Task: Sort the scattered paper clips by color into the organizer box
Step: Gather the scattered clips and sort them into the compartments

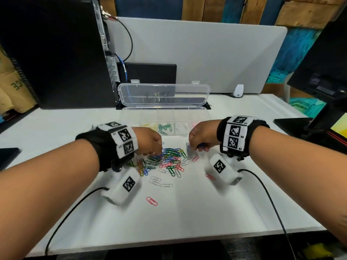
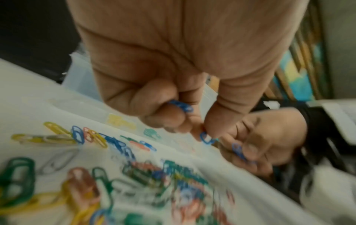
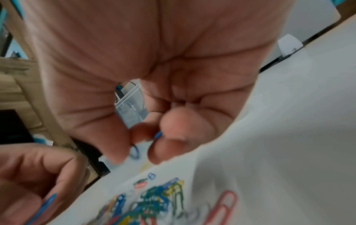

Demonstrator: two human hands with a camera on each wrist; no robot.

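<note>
Left hand (image 1: 150, 140): over the left edge of the paper clip pile (image 1: 167, 159), fingers curled. Left wrist view shows it gripping blue paper clips (image 2: 182, 105) between curled fingers, with another blue clip pinched at the thumb tip (image 2: 207, 138).

Right hand (image 1: 201, 136): over the far right edge of the pile, fingers curled downward. Right wrist view shows a blue clip (image 3: 134, 150) pinched between thumb and fingertips; a second bit of blue sits deeper in the grip.

The two hands are near each other, not touching.

Pile: mixed blue, green, pink, yellow and white clips, heaped mid-tabletop (image 1: 206, 212), just in front of the organizer box (image 1: 165, 117). Strays on the near side: three white clips (image 1: 159, 182) and, nearer still, one pink clip (image 1: 151, 201). Another pink clip (image 1: 195, 158) lies just right of the pile.

Organizer box: clear plastic, lid (image 1: 164, 94) open and standing up behind it. Compartments left to right hold yellow clips (image 1: 150, 126), green clips (image 1: 165, 127), white clips (image 1: 181, 126); something pink shows in the next compartment, mostly hidden by the right hand.

Background: black computer tower (image 1: 56, 53) at the far left, grey divider panel (image 1: 206, 57) behind the box.
</note>
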